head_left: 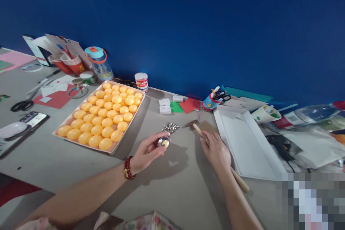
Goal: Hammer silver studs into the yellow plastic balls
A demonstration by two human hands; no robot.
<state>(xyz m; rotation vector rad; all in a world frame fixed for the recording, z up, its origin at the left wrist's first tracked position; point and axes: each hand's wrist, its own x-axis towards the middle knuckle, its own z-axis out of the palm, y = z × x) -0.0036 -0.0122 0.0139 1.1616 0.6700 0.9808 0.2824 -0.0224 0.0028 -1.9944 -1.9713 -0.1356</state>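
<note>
Between the thumb and fingers of my left hand [147, 152] is a small ball [163, 142], shiny silver over most of its surface with a pale yellow patch facing me. Just beyond it lies a pile of small shiny silver pieces [170, 128], too small to make out exactly. My right hand [217, 151] is closed around the wooden handle of a hammer [199, 130], which lies along the table with its dark head pointing away from me. To the left, a shallow box [114, 150] holds rows of orange balls [107, 132].
Small white boxes [165, 109] sit beyond the pile beside green and red paper [189, 105]. An empty white tray [249, 147] lies right of my right hand. A pen cup [209, 102], a tub [141, 81] and a water bottle [99, 65] stand along the blue wall.
</note>
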